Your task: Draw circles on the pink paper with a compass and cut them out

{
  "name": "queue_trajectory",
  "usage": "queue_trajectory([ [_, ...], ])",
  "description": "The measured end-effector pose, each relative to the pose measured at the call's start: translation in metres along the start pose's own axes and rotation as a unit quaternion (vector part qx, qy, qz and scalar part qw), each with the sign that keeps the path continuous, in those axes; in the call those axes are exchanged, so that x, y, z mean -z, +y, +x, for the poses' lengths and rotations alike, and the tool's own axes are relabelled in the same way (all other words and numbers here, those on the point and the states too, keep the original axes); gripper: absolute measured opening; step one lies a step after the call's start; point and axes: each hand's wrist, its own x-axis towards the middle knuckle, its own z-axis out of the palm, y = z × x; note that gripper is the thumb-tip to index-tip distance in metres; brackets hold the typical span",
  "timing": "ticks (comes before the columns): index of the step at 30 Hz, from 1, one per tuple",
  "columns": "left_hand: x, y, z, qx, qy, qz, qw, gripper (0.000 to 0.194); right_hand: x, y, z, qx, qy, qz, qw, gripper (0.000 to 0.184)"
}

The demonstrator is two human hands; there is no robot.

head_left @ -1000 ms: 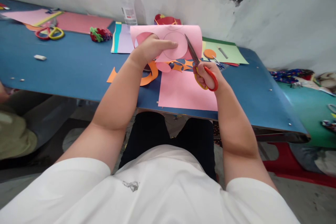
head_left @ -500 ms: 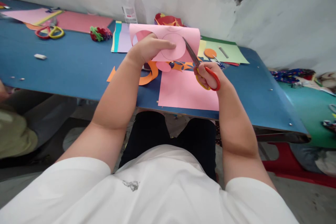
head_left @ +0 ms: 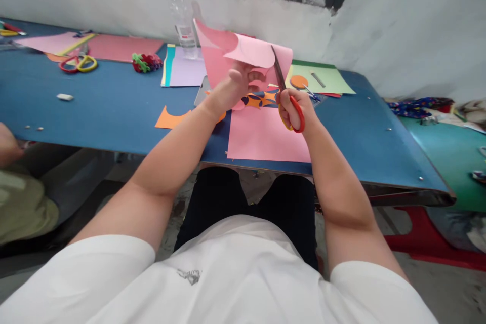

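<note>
At the left edge, I'm seeing another person's hand (head_left: 8, 147) near the front edge of the blue table (head_left: 114, 106). Behind it, a pink sheet (head_left: 51, 42) and a darker pink sheet (head_left: 121, 48) are lying flat, with spare scissors (head_left: 78, 64) resting at their front edges. A white eraser (head_left: 65, 96) is lying nearer the front, and a red-and-green fuzzy bundle (head_left: 146, 62) is sitting farther right. Next, an orange scrap (head_left: 169, 119) is lying in front of lilac paper (head_left: 188, 72), and a clear bottle (head_left: 184, 33) is standing upright by the wall.

At the centre, my left hand (head_left: 241, 83) is reaching under the curled pink paper (head_left: 256, 50), which is standing raised and bent above the table; the fingers are curling partway, and I can't tell whether they are gripping it. Cut orange pieces (head_left: 269, 97) are lying below, behind a flat pink sheet (head_left: 266, 136).

Just to the right, my right hand (head_left: 299, 107) is clamping the handles of the red-and-yellow scissors (head_left: 279, 70), whose blades are pointing up across the curled pink paper's right part. My hands are staying apart from each other. Beyond them, an orange disc (head_left: 299, 81) and a grey stick (head_left: 318, 79) are lying on pale green paper (head_left: 336, 81).
</note>
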Motion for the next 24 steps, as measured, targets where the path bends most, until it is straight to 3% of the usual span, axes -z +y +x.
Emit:
queue_trajectory([
  [3, -0.007, -0.013, -0.001, -0.049, 0.014, 0.005, 0.999, 0.039, -0.003, 0.003, 0.001, 0.006, 0.015, -0.026, 1.000, 0.080],
  [5, -0.011, -0.019, 0.001, -0.069, 0.061, -0.010, 0.996, 0.033, -0.004, 0.006, 0.002, 0.010, 0.020, -0.038, 0.999, 0.080],
  [13, -0.014, -0.020, 0.008, -0.050, 0.179, -0.030, 0.982, 0.007, -0.006, 0.005, 0.002, 0.002, 0.015, -0.041, 0.999, 0.084],
  [14, -0.014, -0.019, 0.008, -0.049, 0.176, -0.033, 0.983, 0.011, -0.006, 0.003, 0.002, -0.003, 0.014, -0.039, 0.999, 0.084],
  [18, -0.014, -0.015, 0.006, -0.044, 0.153, -0.030, 0.987, 0.066, -0.007, -0.001, 0.001, -0.038, -0.005, -0.013, 0.999, 0.087],
  [24, -0.015, -0.009, 0.004, -0.020, 0.142, -0.006, 0.990, 0.081, -0.009, -0.002, 0.000, -0.071, -0.025, 0.029, 0.997, 0.087],
])
